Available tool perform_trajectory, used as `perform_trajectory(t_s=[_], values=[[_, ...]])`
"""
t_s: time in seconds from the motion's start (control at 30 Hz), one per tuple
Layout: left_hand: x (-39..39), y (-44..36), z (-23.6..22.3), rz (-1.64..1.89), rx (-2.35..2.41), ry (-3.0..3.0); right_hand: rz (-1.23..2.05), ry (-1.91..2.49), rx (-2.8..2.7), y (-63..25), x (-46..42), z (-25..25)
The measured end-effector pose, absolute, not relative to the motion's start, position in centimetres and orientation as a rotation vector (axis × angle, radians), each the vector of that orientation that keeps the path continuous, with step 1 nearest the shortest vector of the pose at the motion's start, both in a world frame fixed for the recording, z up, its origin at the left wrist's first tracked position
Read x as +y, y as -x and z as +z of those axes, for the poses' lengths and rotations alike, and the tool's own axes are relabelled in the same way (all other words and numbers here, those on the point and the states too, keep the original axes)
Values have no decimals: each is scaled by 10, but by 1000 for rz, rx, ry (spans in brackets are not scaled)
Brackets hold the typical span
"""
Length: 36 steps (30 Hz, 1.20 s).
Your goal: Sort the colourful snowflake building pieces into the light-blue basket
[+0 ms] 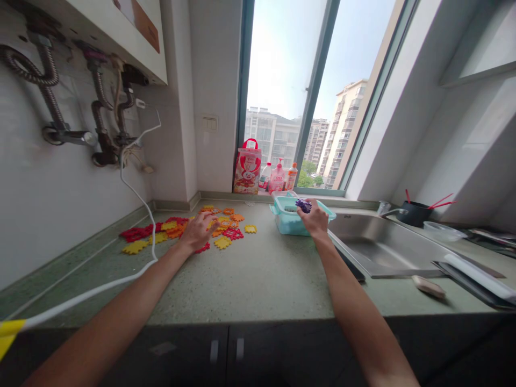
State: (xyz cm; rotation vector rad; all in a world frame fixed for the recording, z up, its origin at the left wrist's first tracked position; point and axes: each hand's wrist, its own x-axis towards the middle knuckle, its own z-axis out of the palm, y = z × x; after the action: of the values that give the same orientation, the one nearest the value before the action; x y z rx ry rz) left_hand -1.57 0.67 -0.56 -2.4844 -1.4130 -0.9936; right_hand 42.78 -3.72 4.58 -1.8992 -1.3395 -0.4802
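Note:
My right hand (316,217) grips a few dark purple notched foam pieces (303,205) just above a turquoise plastic box (288,224). The inside of the box is only partly visible. To the left, my left hand (198,232) hovers over or rests on a spread of notched pieces, with its fingers apart; whether it touches them I cannot tell. Red pieces (137,233) lie at the far left of that spread, and orange ones (237,217) at its back. A yellow piece (222,243) and a yellow square frame (250,229) lie near its right side.
A steel sink (387,247) adjoins the box on the right, with a bar of soap (429,287) in front. A white cable (152,236) crosses the counter at left. Bottles (277,177) and a red-and-white bag (247,171) stand by the window. A black pot (415,212) holds red sticks.

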Motion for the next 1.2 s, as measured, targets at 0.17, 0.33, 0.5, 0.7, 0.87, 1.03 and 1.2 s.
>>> perform_trajectory(t_s=[0.17, 0.33, 0.5, 0.7, 0.87, 1.03, 1.2], values=[[0, 13, -2, -898, -1475, 2500, -430, 2022, -1388, -427, -39, 49], [1, 14, -6, -764, -1561, 2486, -456, 2084, -1451, -426, -41, 49], [1, 13, -7, -677, -1638, 2479, -528, 1946, -1450, -425, -42, 47], [-1, 12, -5, -664, -1637, 2483, -721, 1253, -1656, -390, -45, 44], [-3, 11, -1, -659, -1585, 2494, -405, 939, -2142, -332, -39, 12], [-6, 7, 2, -722, -1426, 2559, 41, 1241, -2299, -312, -18, -28], [-11, -2, 2, -703, -1272, 2653, 149, 1278, -2315, -321, -7, -36]])
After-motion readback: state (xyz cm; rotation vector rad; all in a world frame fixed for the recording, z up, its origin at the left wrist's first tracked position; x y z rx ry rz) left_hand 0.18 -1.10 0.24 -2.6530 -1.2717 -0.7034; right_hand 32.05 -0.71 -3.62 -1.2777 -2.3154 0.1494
